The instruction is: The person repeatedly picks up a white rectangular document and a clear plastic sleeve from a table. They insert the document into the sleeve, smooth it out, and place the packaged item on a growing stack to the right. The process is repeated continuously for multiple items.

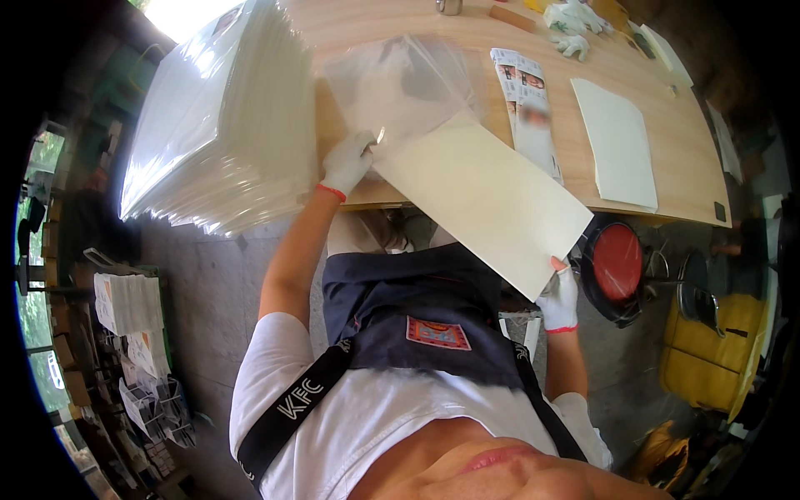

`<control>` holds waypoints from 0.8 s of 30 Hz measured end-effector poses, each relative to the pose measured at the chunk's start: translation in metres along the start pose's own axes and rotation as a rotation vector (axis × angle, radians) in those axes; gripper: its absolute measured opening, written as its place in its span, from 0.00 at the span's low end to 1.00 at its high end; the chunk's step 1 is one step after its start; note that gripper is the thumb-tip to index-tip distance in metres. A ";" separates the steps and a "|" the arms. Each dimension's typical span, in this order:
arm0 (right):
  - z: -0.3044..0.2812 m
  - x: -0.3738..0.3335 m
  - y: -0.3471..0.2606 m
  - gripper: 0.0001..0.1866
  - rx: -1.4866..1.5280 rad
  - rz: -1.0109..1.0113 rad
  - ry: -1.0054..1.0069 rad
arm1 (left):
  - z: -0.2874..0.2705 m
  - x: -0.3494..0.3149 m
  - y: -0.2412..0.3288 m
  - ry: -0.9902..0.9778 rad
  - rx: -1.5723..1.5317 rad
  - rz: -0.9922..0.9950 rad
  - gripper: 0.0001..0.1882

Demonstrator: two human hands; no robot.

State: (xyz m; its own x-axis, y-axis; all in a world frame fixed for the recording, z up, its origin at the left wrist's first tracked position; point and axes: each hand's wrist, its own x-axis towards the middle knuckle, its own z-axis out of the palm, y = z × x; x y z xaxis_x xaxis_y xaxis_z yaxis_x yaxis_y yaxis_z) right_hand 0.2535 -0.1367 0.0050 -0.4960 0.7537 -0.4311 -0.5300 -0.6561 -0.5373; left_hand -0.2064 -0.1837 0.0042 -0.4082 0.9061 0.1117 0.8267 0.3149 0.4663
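Note:
My right hand (562, 298), in a white glove with bare fingertips, grips the near right corner of a cream rectangular sheet (487, 196). That sheet slants from lower right to upper left, over the table's front edge. At its far left corner my left hand (348, 163), gloved the same way, is closed in a pinch on the edge of a clear plastic bag (400, 79). The bag lies wrinkled on the table beyond the sheet. Whether the sheet's far end lies inside the bag or against its mouth, I cannot tell.
A tall stack of clear-wrapped white sheets (217, 125) fills the table's left. Printed strips (527, 108) and a white sheet stack (615, 146) lie to the right on the wooden table (683, 158). White gloves (575, 21) lie at the back. A red round-seated stool (612, 262) stands below.

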 end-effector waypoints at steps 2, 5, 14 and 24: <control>0.000 0.003 0.015 0.26 0.015 -0.054 0.027 | -0.007 0.003 0.006 -0.076 -0.268 -0.094 0.14; 0.008 0.002 0.024 0.26 -0.013 -0.094 -0.014 | -0.010 0.005 0.006 -0.092 -0.569 -0.084 0.17; 0.041 -0.007 0.035 0.30 -0.182 -0.188 -0.010 | 0.001 -0.014 0.010 0.257 -0.230 0.267 0.15; 0.069 -0.039 0.046 0.23 -0.147 -0.081 -0.075 | 0.075 -0.027 0.109 0.637 -1.745 -0.229 0.26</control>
State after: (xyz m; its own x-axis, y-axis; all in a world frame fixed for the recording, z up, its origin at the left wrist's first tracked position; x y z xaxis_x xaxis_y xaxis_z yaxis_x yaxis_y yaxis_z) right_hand 0.2008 -0.1989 0.0464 -0.5086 0.7953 -0.3299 -0.4666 -0.5766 -0.6707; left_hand -0.0760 -0.1527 -0.0136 -0.8444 0.5358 0.0022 -0.3661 -0.5799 0.7278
